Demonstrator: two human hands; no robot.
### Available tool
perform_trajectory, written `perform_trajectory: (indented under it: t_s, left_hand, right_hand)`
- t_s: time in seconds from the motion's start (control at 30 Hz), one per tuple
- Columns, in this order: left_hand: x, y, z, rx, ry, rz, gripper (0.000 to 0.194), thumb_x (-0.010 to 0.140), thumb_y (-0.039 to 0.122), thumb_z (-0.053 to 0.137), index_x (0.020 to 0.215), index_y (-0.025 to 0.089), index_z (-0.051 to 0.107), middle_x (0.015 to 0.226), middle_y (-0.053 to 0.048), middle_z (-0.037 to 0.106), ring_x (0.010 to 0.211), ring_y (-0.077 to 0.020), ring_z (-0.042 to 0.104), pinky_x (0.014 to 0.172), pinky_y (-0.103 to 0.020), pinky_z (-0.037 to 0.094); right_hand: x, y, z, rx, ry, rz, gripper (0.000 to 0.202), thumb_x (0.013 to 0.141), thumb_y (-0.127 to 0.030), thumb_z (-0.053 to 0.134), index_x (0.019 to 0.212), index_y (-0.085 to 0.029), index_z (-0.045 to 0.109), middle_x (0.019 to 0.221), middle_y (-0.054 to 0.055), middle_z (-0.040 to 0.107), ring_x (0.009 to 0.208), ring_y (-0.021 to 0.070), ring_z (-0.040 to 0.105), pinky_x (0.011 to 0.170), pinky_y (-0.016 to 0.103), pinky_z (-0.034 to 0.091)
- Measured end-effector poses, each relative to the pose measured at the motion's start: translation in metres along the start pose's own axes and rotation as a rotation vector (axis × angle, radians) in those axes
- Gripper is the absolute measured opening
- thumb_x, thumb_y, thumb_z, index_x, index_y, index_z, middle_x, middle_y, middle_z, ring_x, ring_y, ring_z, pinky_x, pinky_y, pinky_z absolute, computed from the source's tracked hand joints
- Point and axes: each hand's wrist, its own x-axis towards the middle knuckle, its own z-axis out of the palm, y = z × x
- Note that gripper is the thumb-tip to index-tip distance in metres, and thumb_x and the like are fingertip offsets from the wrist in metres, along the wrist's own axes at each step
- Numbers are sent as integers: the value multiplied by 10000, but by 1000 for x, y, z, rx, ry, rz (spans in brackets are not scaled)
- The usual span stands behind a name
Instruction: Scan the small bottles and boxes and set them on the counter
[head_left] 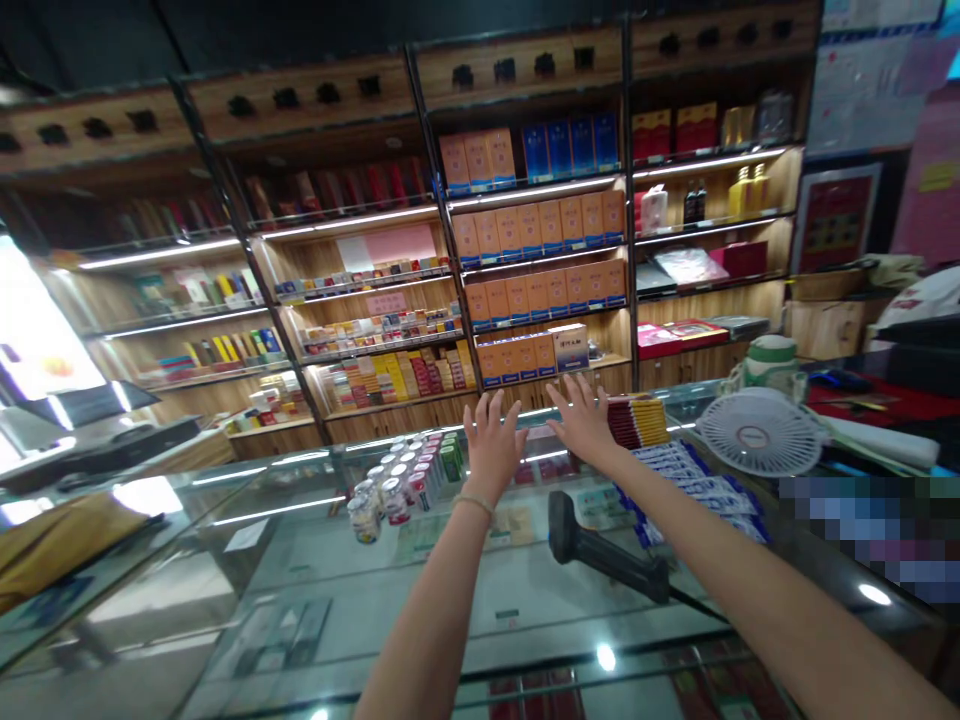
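My left hand (493, 446) reaches forward over the glass counter (300, 590), fingers apart and nothing in it. Close to its left stand several small round tubs (397, 475) in rows, with green packs (451, 458) at their right end. My right hand (583, 420) is also stretched out with spread fingers, holding nothing. Beside it lies a stack of red and yellow packs (637, 420). Under my right forearm are blue and white packets (694, 480), partly covered by the arm. A black barcode scanner (607, 560) rests on the glass between my arms.
A white fan (757, 432) lies at the right, in front of a green and white container (771, 362). Lit wall shelves (536, 262) with orange boxes stand behind the counter. A brown cloth or bag (67, 540) is at the left edge.
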Motion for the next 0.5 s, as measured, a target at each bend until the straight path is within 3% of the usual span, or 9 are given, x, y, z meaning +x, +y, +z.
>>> perform_trajectory:
  t_s: [0.3,0.5]
  left_hand:
    - [25,12,25,-43,58,-65,451,937,398,574,1377,295,585,1562,-107,432,1470,-330,326,1215,-610,201]
    - [37,28,55,-72,31,-47,456,929,397,593,1378,318,583,1573,-100,420,1463,-327,333,1206,-625,206]
  right_hand:
    - [21,38,10,-20,18,40,676,926,-473,548,1547,-280,366,1646,133,279,1509,359,190,1161,636,191]
    - [25,53,23,-42,-20,34,689,905,-492,563,1536,-282,384,1638,139,295,1504,360,192,1157,643,176]
